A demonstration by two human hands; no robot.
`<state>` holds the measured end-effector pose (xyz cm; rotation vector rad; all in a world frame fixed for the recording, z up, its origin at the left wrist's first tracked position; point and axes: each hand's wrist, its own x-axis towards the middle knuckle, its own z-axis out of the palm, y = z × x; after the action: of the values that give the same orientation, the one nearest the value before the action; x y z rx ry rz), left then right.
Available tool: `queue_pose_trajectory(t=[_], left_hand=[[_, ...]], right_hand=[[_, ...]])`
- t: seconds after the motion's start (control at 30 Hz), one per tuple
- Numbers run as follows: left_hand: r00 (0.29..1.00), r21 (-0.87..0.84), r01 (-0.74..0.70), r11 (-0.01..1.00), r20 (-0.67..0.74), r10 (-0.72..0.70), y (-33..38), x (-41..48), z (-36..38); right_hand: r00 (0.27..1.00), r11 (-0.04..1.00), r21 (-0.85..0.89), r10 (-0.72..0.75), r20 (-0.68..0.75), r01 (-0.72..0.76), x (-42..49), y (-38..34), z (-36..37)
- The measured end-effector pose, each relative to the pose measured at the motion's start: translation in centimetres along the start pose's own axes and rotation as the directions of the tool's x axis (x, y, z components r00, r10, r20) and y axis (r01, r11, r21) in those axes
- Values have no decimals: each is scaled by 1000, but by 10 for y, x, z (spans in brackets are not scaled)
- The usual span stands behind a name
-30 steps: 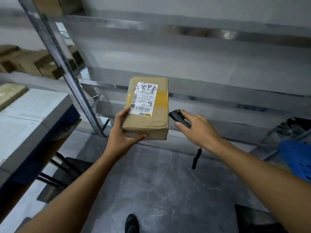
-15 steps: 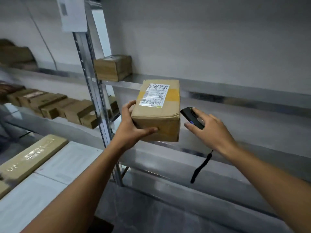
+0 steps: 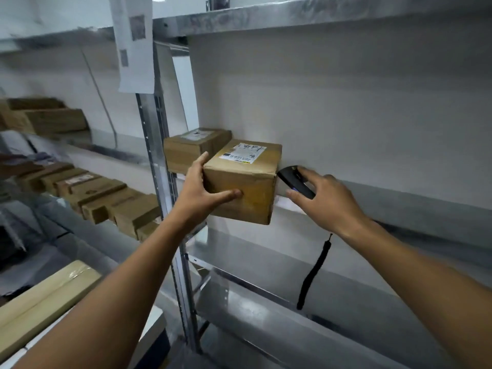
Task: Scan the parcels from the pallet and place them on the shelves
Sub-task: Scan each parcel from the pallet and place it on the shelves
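A brown cardboard parcel (image 3: 246, 179) with a white shipping label on top is held at the front edge of the metal shelf (image 3: 386, 201). My left hand (image 3: 198, 194) grips its left near corner, thumb across the front face and fingers up the left side. My right hand (image 3: 326, 202) holds a small black scanner (image 3: 294, 181) just right of the parcel; a black wrist strap (image 3: 312, 275) dangles below. Another cardboard parcel (image 3: 191, 149) sits on the same shelf, directly left of and behind the held one.
A steel upright (image 3: 159, 166) with a paper sheet (image 3: 133, 43) taped to it separates two shelf bays. The left bay holds several brown boxes (image 3: 101, 198) in rows. A long flat package (image 3: 45, 299) lies lower left. Another shelf (image 3: 292, 20) runs overhead.
My view has risen from the floor to the shelves. My left hand has carried the parcel up and forward to the shelf edge, beside the other parcel. My right hand followed with the scanner.
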<state>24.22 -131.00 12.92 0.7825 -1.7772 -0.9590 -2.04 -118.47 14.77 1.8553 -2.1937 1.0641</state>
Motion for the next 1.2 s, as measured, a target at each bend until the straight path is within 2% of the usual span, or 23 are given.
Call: queue_pose_trajectory(t=[0.13, 0.23, 0.33, 0.43, 0.67, 0.83, 1.0, 1.2], left_hand=[[991, 59, 9, 998, -130, -1, -18, 24, 20], [949, 291, -58, 955, -280, 143, -37, 28, 40], [914, 498, -165, 851, -247, 321, -58, 30, 58], [934, 536, -166, 828, -183, 306, -73, 40, 64], [977, 490, -135, 861, -77, 198, -82, 72, 43], [969, 414, -196, 889, -57, 240, -98, 57, 41], [952, 280, -292, 915, -4, 305, -116, 14, 76], [930, 118, -287, 951, 271, 247, -122, -52, 141]], right_hand=[[997, 1000, 17, 25, 71, -26, 42, 10, 20], [995, 999, 42, 22, 95, -26, 62, 12, 38], [996, 999, 25, 45, 78, -47, 80, 15, 57], [994, 997, 0, 73, 80, -73, 95, 14, 71], [989, 988, -93, 128, 71, -121, 107, 3, 79], [983, 978, -143, 164, 82, -151, 83, -3, 72], [972, 947, -221, 235, -14, -232, 18, 7, 58], [897, 855, -275, 430, -98, -440, -115, 40, 32]])
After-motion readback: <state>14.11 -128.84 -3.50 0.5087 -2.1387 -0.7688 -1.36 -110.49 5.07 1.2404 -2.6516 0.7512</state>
